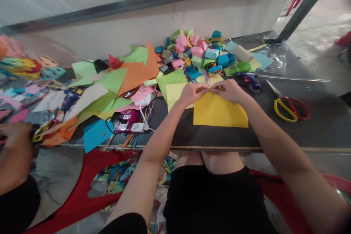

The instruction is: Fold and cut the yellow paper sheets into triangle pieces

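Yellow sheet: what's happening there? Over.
Left fingers, right fingers: both at far edge of yellow sheet. Pale yellow paper beside it. Scissors apart, off right.

Left arm (pixel 163 131) rising from bottom centre, right arm (pixel 276 137) slanting in from lower right; both bare at the forearm, converging right of centre. Left hand (pixel 189 94) and right hand (pixel 232 90) level, near each other, fingers (pixel 219 83) curled, pinching, tips pointing inward. Bare thighs (pixel 223 162) bottom centre.

Purple pwr strip (pixel 126 120) sits nr blue ppr (pixel 94 134), red plastic chair (pixel 80 186) below.
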A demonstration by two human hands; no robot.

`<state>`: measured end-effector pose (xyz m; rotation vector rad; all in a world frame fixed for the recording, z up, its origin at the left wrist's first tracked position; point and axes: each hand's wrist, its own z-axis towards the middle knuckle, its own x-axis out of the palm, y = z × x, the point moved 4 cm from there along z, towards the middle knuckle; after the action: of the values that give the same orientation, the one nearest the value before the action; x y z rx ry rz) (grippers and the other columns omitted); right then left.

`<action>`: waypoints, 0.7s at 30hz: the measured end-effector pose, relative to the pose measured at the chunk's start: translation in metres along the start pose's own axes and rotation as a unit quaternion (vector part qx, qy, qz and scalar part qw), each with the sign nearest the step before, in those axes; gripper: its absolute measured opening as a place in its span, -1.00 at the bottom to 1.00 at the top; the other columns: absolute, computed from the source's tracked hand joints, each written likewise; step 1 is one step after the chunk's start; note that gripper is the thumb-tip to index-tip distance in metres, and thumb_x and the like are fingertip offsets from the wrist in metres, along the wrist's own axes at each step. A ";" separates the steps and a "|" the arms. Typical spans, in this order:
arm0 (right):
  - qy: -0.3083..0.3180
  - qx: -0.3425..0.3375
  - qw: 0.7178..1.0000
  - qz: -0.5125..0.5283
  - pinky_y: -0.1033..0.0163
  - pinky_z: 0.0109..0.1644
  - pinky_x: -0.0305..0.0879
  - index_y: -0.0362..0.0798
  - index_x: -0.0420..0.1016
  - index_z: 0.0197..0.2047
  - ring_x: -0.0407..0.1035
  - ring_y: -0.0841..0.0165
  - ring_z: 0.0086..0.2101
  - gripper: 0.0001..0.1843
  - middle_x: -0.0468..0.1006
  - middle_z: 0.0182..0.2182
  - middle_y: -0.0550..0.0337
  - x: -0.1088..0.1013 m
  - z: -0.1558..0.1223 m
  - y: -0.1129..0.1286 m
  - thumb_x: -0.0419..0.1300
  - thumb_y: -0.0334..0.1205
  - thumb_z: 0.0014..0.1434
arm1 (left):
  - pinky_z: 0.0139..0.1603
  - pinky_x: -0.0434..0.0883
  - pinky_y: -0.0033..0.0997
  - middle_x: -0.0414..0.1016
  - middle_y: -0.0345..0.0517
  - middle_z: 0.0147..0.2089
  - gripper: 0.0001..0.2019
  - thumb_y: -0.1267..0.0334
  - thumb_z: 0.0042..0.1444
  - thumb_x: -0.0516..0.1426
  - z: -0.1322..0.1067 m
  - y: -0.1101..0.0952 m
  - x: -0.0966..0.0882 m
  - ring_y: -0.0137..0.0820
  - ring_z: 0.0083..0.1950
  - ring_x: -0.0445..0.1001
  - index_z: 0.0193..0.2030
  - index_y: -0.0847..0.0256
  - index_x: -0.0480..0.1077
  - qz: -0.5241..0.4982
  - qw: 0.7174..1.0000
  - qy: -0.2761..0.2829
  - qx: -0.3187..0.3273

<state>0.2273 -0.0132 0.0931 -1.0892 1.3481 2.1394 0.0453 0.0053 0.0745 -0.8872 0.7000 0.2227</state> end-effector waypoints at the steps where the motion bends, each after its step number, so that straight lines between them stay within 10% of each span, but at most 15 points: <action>1: -0.003 -0.007 1.000 -0.020 0.11 -0.13 0.24 -0.02 0.69 -0.24 0.49 0.22 -0.29 -0.77 0.69 -0.32 0.10 0.005 -0.002 -0.002 0.20 -0.15 0.28 | -0.19 0.48 -0.36 0.72 -0.04 -0.21 -0.69 -0.02 0.26 0.20 -0.004 0.004 0.004 -0.29 -0.22 0.65 -0.19 0.15 0.66 -0.006 1.000 -0.003 -0.007; 6: -0.052 -0.064 0.991 -0.108 -0.08 0.15 0.08 0.00 0.64 -0.19 0.49 0.13 -0.13 -0.72 0.69 -0.25 0.03 0.018 -0.009 0.000 0.10 -0.16 0.37 | -0.14 0.51 -0.35 0.72 -0.06 -0.19 -0.72 0.00 0.24 0.22 -0.014 0.014 0.011 -0.29 -0.18 0.65 -0.20 0.15 0.66 -0.030 0.998 -0.033 -0.037; 21: -0.071 -0.022 0.980 0.184 0.20 -0.32 0.17 -0.04 0.65 -0.33 0.30 0.36 -0.45 -0.52 0.56 -0.45 0.15 0.010 -0.011 0.006 0.22 0.23 0.23 | -0.28 0.50 -0.41 0.68 -0.08 -0.29 -0.49 -0.25 -0.12 0.38 -0.009 0.016 0.013 -0.40 -0.30 0.58 -0.27 0.19 0.65 -0.288 0.952 -0.039 -0.093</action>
<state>0.2220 -0.0267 0.0862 -0.7274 1.5362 2.4640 0.0434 0.0067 0.0523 -1.2184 0.3250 -0.2007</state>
